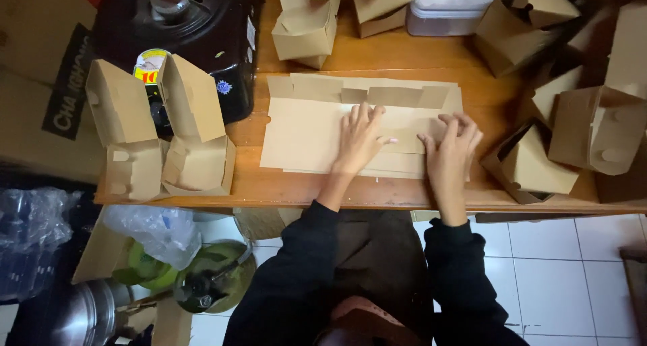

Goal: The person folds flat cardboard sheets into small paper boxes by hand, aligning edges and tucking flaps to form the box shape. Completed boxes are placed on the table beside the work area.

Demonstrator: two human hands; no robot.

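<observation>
A wooden worktop (418, 56) carries a stack of flat brown cardboard blanks (303, 130) at its middle, folded boxes (162, 137) around. The left hand (360, 137) lies flat, fingers spread; the right hand (451, 147) curls fingers on a flap.

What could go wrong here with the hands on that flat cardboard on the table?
The flat cardboard sheets lie in a loose stack; under the left hand and right hand the top one might slip and crease off its fold lines. The open folded boxes sit at the edge of the table and lean on the black stove; a nudge could perhaps tip one to the floor. The boxes crowded on the right may get knocked.
</observation>
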